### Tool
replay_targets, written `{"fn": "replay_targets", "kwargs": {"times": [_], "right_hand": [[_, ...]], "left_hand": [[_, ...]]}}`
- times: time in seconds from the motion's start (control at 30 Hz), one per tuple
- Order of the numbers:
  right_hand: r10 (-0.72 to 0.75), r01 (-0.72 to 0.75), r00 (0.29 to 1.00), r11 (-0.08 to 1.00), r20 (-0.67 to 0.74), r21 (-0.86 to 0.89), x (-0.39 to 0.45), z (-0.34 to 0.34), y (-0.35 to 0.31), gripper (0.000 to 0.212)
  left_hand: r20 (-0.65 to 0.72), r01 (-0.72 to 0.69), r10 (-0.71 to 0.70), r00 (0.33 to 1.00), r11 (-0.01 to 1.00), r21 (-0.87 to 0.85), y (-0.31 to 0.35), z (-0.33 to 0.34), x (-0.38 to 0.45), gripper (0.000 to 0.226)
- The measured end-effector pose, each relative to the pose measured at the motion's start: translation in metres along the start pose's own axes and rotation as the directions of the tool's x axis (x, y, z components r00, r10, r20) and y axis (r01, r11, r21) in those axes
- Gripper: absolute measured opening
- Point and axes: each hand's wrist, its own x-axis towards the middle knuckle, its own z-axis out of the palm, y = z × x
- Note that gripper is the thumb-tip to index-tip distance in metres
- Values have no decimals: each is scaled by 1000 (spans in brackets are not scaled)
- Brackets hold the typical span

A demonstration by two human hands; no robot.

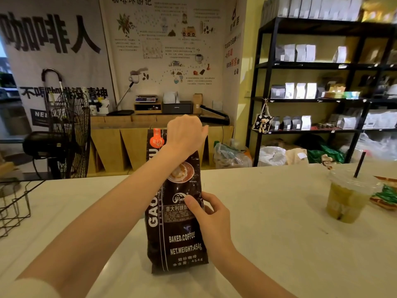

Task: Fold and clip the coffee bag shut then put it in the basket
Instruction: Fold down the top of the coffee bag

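A tall dark brown coffee bag point(175, 239) with white lettering stands upright on the white counter point(268, 222), in the middle of the view. My left hand point(185, 132) reaches over its top and grips the upper edge, fingers hidden behind the bag. My right hand point(207, 214) holds the bag's right side at mid-height, thumb pressed on the front. A black wire basket point(15, 203) sits at the counter's left edge. No clip is visible.
An iced drink in a plastic cup with a black straw point(345, 198) stands at the right of the counter, with snack packets point(386, 194) beside it. A standing fan is behind the counter at left, and black shelves of bags at right.
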Motion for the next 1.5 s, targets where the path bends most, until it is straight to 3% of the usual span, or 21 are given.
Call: {"fn": "replay_targets", "kwargs": {"times": [0.47, 0.7, 0.93, 1.07, 1.23, 1.3, 1.4, 1.5], "right_hand": [[14, -8, 999, 992, -44, 123, 1, -1, 7, 18], [-96, 102, 992, 992, -77, 79, -2, 0, 13, 18], [-201, 201, 979, 979, -39, -7, -6, 2, 15, 19], [-209, 208, 978, 977, -12, -46, 8, -8, 5, 25], [79, -85, 981, 996, 176, 30, 27, -5, -4, 23], [132, -152, 974, 984, 184, 98, 26, 0, -3, 17], [142, -168, 973, 977, 182, 134, 29, 3, -4, 24], [81, -95, 978, 993, 191, 70, 28, 6, -2, 26]], "left_hand": [[-119, 36, -34, 992, 999, 20, -5, -2, 1, 50], [-46, -82, 77, 996, 992, -101, -4, -3, 3, 48], [91, -76, 90, 992, 986, -152, -7, -5, 1, 43], [-43, -43, 33, 999, 964, -262, -11, -5, -1, 49], [-127, -46, 5, 992, 947, -318, -14, -19, -2, 54], [-162, -47, -6, 987, 944, -325, -15, -23, -2, 54], [-233, -58, -30, 972, 931, -360, -20, -28, -5, 55], [-303, -60, -70, 951, 915, -400, -26, -32, -7, 54]]}}
